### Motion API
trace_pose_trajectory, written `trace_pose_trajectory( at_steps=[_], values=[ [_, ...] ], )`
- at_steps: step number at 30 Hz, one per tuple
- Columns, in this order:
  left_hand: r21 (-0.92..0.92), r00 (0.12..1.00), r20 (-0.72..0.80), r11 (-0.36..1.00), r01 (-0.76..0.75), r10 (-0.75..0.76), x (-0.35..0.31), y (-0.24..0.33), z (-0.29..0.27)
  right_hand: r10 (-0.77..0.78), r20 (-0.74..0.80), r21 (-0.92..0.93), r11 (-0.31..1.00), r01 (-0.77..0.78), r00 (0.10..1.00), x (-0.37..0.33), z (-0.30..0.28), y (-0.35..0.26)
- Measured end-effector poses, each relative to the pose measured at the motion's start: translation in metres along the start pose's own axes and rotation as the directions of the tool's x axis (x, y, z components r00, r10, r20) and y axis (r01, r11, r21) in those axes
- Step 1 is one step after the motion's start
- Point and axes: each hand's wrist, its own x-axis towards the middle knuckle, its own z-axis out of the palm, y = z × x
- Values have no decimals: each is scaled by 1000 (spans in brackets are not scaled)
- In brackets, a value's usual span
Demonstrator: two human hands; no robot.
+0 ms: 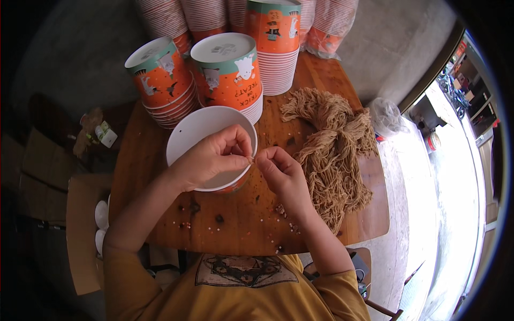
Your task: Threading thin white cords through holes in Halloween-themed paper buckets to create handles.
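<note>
My left hand (217,155) reaches over a round paper bucket (194,124), its white inside facing up, with thumb and forefinger pinched at the rim. Right beside it my right hand (282,172) is pinched too, fingertips almost meeting the left ones. Something tiny and brownish shows between the fingertips; its kind is too small to make out. The bucket's orange outer wall shows only below the rim, and my left hand covers part of its opening. To the right of my right hand lies a tied bundle of tan cords (337,155).
Upside-down stacks of orange Halloween buckets (227,72) stand behind, with bagged stacks (327,27) further back. Small beads or scraps (292,227) lie scattered on the wooden table (246,235). A cardboard box (83,235) stands low at left; a clear plastic bag (386,117) sits beyond the right edge.
</note>
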Motion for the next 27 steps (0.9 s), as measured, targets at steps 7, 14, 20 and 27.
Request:
trace_pose_trajectory(
  at_steps=[7,14,20,27],
  values=[
    [-230,988,46,960,157,-151,3,4,-1,-427,-46,-579,748,324,903,-1,0,11],
    [-332,982,15,925,183,-189,2,2,3,-740,262,-778,218,590,619,0,-3,6],
    [-122,988,-62,983,136,-145,-3,3,12,-723,255,-793,225,567,643,1,-2,11],
    [40,994,-91,997,58,-55,-5,-2,15,-677,131,-696,458,554,724,2,0,18]
  ],
)
